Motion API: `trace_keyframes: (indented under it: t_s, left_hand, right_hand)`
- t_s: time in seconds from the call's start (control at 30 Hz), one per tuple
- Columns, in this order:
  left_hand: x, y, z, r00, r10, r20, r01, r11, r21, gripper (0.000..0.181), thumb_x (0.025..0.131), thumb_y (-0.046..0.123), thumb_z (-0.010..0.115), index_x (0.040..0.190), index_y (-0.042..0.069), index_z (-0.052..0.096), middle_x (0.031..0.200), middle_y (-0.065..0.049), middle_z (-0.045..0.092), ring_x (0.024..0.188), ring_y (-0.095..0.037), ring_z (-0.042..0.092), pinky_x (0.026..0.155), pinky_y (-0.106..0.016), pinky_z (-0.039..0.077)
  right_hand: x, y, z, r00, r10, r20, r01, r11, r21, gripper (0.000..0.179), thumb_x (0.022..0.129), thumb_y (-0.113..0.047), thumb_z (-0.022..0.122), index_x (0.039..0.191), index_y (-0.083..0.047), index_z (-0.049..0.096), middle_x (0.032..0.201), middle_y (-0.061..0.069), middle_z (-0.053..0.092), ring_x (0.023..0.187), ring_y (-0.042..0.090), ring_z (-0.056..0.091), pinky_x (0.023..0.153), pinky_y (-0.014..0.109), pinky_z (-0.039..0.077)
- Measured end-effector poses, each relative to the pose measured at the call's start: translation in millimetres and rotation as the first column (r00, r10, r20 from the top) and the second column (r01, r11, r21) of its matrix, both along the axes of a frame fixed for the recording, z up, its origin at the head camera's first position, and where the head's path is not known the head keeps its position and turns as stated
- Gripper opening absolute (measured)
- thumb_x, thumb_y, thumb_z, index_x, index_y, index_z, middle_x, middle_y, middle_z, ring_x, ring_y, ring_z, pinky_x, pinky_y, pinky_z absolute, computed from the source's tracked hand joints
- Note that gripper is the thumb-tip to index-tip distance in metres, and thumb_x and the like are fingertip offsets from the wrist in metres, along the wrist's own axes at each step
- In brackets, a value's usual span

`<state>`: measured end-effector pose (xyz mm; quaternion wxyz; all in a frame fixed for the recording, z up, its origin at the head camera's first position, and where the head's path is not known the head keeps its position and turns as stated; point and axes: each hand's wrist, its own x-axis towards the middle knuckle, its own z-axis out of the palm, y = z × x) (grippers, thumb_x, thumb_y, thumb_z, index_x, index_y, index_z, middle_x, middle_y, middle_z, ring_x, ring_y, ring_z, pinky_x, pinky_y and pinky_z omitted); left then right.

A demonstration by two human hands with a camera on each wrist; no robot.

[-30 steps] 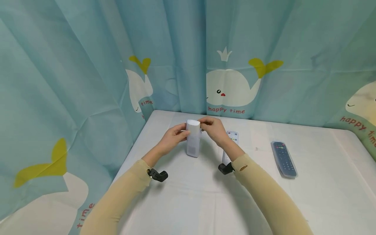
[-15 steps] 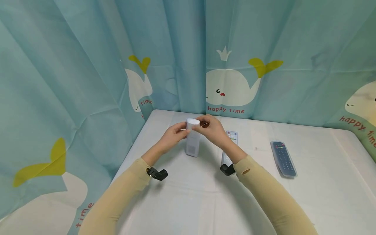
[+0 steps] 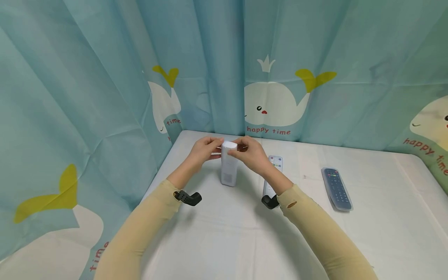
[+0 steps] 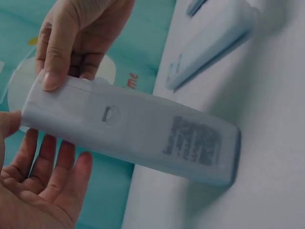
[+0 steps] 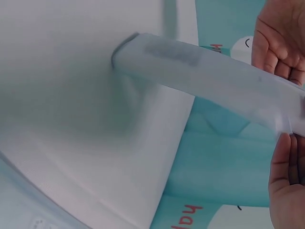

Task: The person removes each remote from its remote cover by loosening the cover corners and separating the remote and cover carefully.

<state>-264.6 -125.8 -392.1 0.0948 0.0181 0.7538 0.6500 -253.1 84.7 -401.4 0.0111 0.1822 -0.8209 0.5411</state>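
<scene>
A pale remote control [image 3: 229, 168] in a translucent sleeve stands upright on the table, its back toward me. In the left wrist view, a label and a small latch mark show on its back. My right hand [image 3: 252, 156] pinches its upper end, the thumb [image 4: 53, 78] lying on the back face. My left hand [image 3: 203, 151] is beside the same end. The left thumb touches the top corner, while the other left fingers [image 4: 64, 167] extend loosely along the side. A second white remote [image 3: 276, 161] lies partly hidden beneath my right forearm.
A dark remote control [image 3: 337, 189] in a clear sleeve lies farther right on the white table [image 3: 227, 241]. A blue curtain [image 3: 210, 58] printed with whales hangs behind the table and along its left side. Each wrist carries a black strap mount [image 3: 188, 197].
My right hand has moved its thumb onto the back of the remote. My left hand has loosened its grip and shifted up to the top corner. The remote still stands in place.
</scene>
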Motion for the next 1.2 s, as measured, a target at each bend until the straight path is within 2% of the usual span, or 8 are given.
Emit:
trace_keyframes:
  t_s: [0.23, 0.4, 0.53, 0.8, 0.93, 1.07, 1.2]
  left_hand:
    - [-2.8, 3.5, 5.6, 0.999, -0.008, 0.032, 0.007, 1.000, 0.029, 0.030, 0.103, 0.032, 0.065, 0.113, 0.004, 0.061, 0.122, -0.013, 0.065, 0.114, -0.032, 0.066, 0.090, -0.038, 0.058]
    - [-4.2, 4.8, 5.7, 0.999, -0.005, 0.037, 0.004, 0.999, 0.037, 0.029, 0.104, 0.031, 0.063, 0.115, 0.004, 0.061, 0.119, -0.012, 0.064, 0.109, -0.028, 0.067, 0.091, -0.038, 0.057]
    - [-8.3, 6.1, 0.4, 0.998, 0.025, 0.056, -0.027, 0.999, 0.033, 0.029, 0.104, 0.032, 0.063, 0.115, 0.005, 0.063, 0.113, -0.010, 0.065, 0.100, -0.022, 0.068, 0.089, -0.036, 0.058]
    - [-17.3, 8.0, -14.7, 0.991, 0.074, 0.111, -0.077, 0.997, 0.023, 0.023, 0.105, 0.026, 0.062, 0.107, 0.003, 0.062, 0.098, -0.009, 0.066, 0.081, -0.016, 0.066, 0.076, -0.028, 0.058]
    - [-20.1, 7.2, -21.3, 0.987, 0.064, 0.149, -0.057, 0.997, -0.048, 0.019, 0.105, 0.021, 0.060, 0.101, 0.002, 0.062, 0.094, -0.009, 0.063, 0.077, -0.017, 0.064, 0.076, -0.029, 0.058]
    - [-21.7, 4.7, -30.6, 0.982, 0.037, 0.187, -0.011, 0.991, -0.137, 0.019, 0.106, 0.017, 0.057, 0.100, 0.000, 0.062, 0.093, -0.010, 0.060, 0.076, -0.017, 0.060, 0.078, -0.031, 0.058]
    - [-21.1, 3.9, -42.0, 0.977, 0.005, 0.211, 0.037, 0.980, -0.194, 0.014, 0.105, 0.008, 0.052, 0.102, -0.002, 0.061, 0.091, -0.011, 0.059, 0.073, -0.017, 0.056, 0.075, -0.031, 0.057]
  right_hand:
    - [-0.9, 2, -0.3, 1.000, -0.004, 0.011, 0.004, 1.000, 0.002, 0.029, 0.092, -0.026, 0.080, 0.112, -0.009, 0.069, 0.104, 0.007, 0.061, 0.093, 0.024, 0.059, 0.077, 0.037, 0.054]
    - [-2.4, 3, -0.8, 1.000, -0.003, 0.005, 0.003, 1.000, -0.003, 0.028, 0.092, -0.026, 0.080, 0.112, -0.009, 0.069, 0.103, 0.007, 0.063, 0.092, 0.025, 0.059, 0.077, 0.037, 0.054]
    - [-3.4, 4, -0.5, 1.000, 0.007, 0.015, -0.007, 1.000, -0.010, 0.028, 0.091, -0.026, 0.081, 0.111, -0.009, 0.070, 0.103, 0.007, 0.065, 0.093, 0.024, 0.060, 0.079, 0.037, 0.055]
    - [-3.7, 3, 1.1, 0.999, 0.033, 0.029, -0.033, 0.999, -0.009, 0.027, 0.091, -0.024, 0.081, 0.111, -0.008, 0.070, 0.101, 0.007, 0.065, 0.091, 0.025, 0.058, 0.077, 0.037, 0.053]
    - [-4.5, 4, 1.6, 0.999, 0.032, 0.017, -0.032, 0.999, 0.006, 0.026, 0.091, -0.023, 0.081, 0.111, -0.008, 0.071, 0.101, 0.006, 0.066, 0.091, 0.024, 0.059, 0.074, 0.037, 0.053]
    - [-3.8, 3, 3.9, 0.999, 0.040, 0.017, -0.041, 0.999, 0.014, 0.025, 0.091, -0.022, 0.081, 0.111, -0.009, 0.072, 0.101, 0.006, 0.067, 0.090, 0.025, 0.060, 0.073, 0.037, 0.053]
    - [-3.6, 2, 4.7, 0.999, 0.047, 0.023, -0.048, 0.999, 0.024, 0.025, 0.092, -0.022, 0.080, 0.111, -0.009, 0.072, 0.102, 0.005, 0.068, 0.091, 0.024, 0.061, 0.075, 0.036, 0.053]
